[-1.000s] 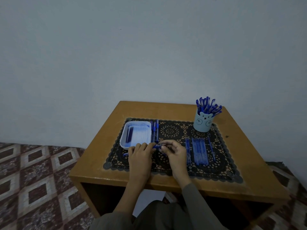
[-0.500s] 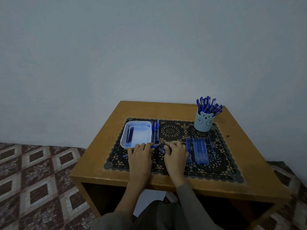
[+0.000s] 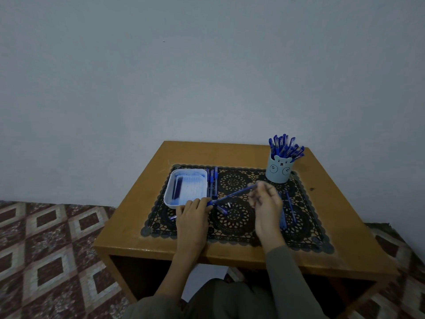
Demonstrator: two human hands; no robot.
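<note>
Blue pen slanted just over the mat, mid pull-apart, we judge. Left hand grip pinches the near end. Right hand, blurred, grip pinches the far end. Next: free the refill and drop it in the tray. We count one tray, about three refills inside, three pens alongside, one full cup.

We see a dim, bluish picture with soft, even light. Under the table it is very dark. Our right hand is blurry. The floor looks stretched at the near edges.
</note>
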